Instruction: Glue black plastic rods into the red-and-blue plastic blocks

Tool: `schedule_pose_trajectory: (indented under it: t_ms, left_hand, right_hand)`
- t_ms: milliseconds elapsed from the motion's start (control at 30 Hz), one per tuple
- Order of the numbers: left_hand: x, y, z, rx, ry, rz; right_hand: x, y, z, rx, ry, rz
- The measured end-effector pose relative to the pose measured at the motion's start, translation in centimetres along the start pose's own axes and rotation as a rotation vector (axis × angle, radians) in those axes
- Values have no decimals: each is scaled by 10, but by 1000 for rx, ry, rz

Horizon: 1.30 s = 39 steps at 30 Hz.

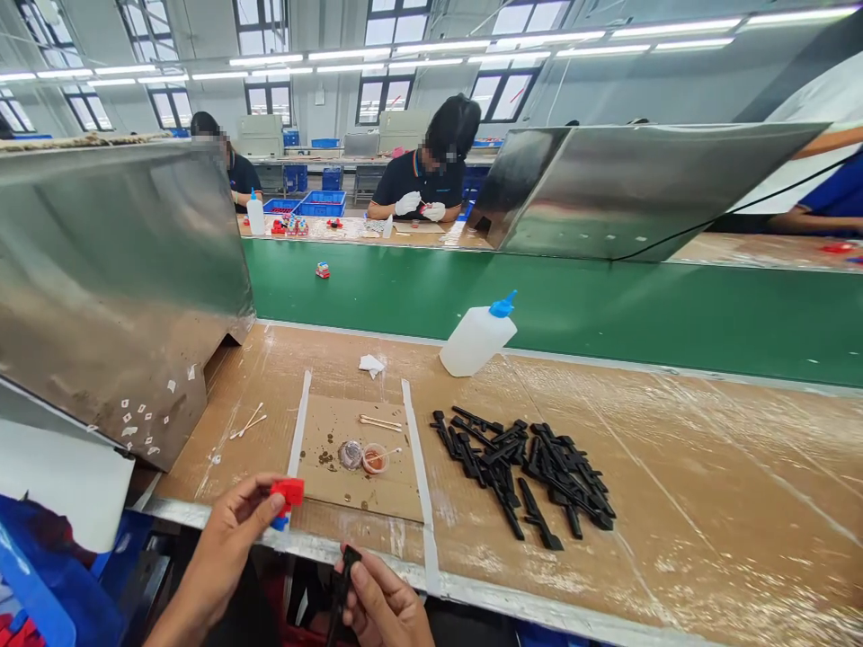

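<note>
Left hand (233,528): fingers pinched on red part (289,491), at near edge of counter (701,512). Right hand (387,604), nearer: fingers gripping black piece (345,575). Black pile (499,454) on counter, farther off, right of both hands

The left hand (231,530) partly hides the red-and-blue piece (289,491).

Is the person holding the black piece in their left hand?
No, the left hand holds a red-and-blue piece, while the right hand holds a black piece.
</note>
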<state>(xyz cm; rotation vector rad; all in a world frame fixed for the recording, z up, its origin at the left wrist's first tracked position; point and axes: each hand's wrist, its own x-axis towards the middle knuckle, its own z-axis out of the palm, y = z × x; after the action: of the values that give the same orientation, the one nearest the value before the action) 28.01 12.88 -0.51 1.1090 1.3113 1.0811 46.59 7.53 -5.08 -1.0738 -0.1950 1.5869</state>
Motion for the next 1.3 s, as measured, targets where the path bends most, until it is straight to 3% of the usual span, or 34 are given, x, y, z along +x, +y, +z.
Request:
schedule_pose_trajectory:
  t_ms: [133, 233, 400, 867, 1300]
  left_hand:
    - [-17, -11, 35, -211, -86, -108]
    - [-19, -14, 47, -226, -127, -114]
    - [-17, -9, 48, -152, -134, -96]
    - [-15, -1, 50, -80, -140, -86]
    - [-26, -7, 73, -198, 84, -86]
  right_hand:
    - [-1, -4, 5, -83, -13, -71]
    - [-3, -7, 4, -184, -8, -186]
    - [-5, -11, 0, -314, 15, -291]
    - [-5, -14, -1, -431, -33, -281]
    - [3, -7, -9, -494, -84, -343]
